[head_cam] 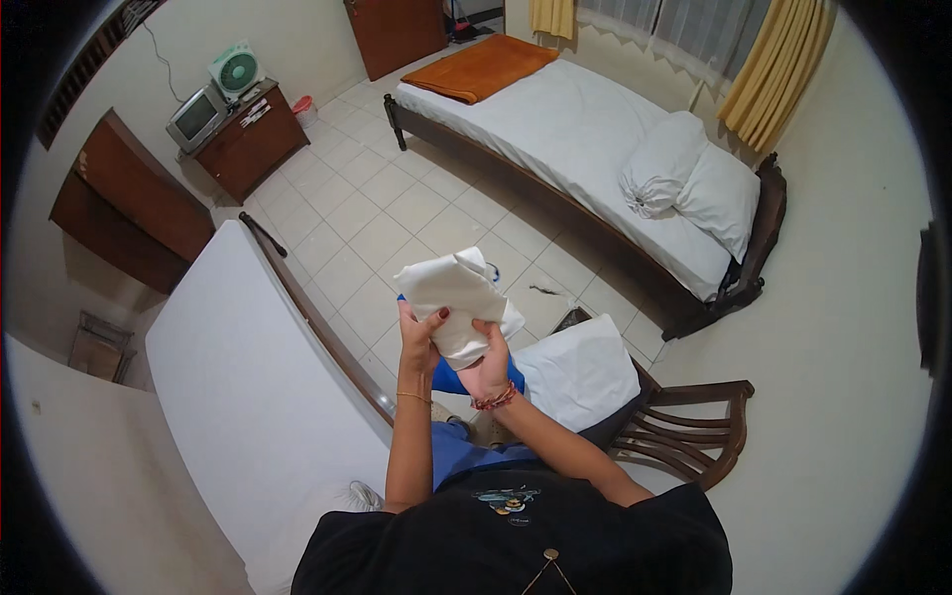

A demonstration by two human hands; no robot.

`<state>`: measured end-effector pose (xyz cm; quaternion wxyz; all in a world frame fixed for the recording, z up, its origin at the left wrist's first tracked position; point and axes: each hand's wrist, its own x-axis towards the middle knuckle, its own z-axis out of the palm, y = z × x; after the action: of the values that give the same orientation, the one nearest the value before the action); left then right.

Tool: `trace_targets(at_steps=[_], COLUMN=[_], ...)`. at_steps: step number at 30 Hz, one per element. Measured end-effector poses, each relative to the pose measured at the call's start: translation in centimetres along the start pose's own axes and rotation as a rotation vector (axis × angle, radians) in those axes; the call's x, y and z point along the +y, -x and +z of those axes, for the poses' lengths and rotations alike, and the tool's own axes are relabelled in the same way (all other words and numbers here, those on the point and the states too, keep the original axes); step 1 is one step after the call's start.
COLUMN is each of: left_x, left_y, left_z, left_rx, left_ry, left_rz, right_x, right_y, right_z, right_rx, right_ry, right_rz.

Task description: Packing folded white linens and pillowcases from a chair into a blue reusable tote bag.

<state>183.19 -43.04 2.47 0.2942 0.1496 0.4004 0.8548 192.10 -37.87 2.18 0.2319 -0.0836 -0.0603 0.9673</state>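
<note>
A folded white cloth (452,290) is held up in front of me between both hands. My left hand (418,336) grips its left lower edge, the thumb lying over the front. My right hand (487,361) holds the lower right edge, thumb on top and palm partly turned up. Something blue (446,378) shows below and behind the cloth; what it is cannot be told. Just to the right, a white cloth (580,372) lies over the seat of a wooden chair (732,428).
A bed with a white sheet (260,372) stands at my left. Across the tiled floor (394,201) is another bed (535,126) with an orange blanket (483,65), a pillow (718,197) and a bolster (662,160). A wooden cabinet (256,141) bears a television and a fan.
</note>
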Motion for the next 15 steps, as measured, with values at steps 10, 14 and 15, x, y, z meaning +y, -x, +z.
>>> trace_targets(at_steps=[10, 14, 15], left_x=[2.8, 3.7, 4.0], left_y=[-0.9, -1.4, -1.4], left_z=[1.5, 1.3, 1.5], left_rx=[-0.013, -0.038, -0.103], left_ry=[-0.059, -0.091, -0.108], left_rz=[0.022, -0.041, -0.049], right_x=[-2.5, -3.8, -4.1], right_y=[0.8, -1.1, -1.5], right_z=[-3.8, -3.4, -2.4], right_rx=[0.173, 0.105, -0.046], right_ry=[0.573, 1.002, 1.243], right_rz=[-0.059, -0.365, -0.433])
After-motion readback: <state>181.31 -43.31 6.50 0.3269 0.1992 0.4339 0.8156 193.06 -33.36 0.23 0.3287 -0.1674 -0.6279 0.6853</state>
